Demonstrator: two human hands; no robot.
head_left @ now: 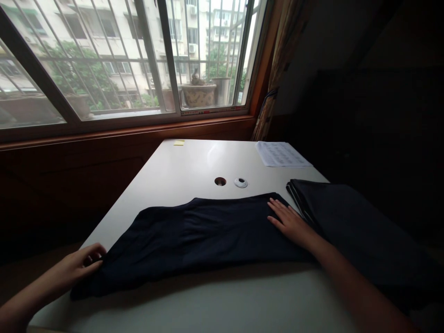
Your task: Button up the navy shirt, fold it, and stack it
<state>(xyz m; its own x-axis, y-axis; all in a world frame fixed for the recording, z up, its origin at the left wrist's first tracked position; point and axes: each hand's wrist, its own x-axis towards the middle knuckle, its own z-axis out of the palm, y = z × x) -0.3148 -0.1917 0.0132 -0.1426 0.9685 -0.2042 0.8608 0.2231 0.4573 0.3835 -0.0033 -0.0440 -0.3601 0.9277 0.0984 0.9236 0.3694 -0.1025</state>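
Observation:
A long dark navy garment (208, 231), folded and slightly wrinkled, lies across the white table; I cannot tell its exact kind. My left hand (86, 260) is at its left end, fingers curled and thumb against the fabric, gripping the edge. Flat on the garment's right end rests my right hand (286, 221), its fingers stretched out and a little spread. Just right of that hand is a stack of dark folded cloth (347, 212), partly behind my right forearm.
On the white table (187, 171) are a round cable hole (220, 181), a white ring-shaped cover (240, 182), a yellow sticky note (179, 143) and printed paper sheets (282, 154). Beyond the far edge are a barred window (138, 60) and a tied curtain (268, 104).

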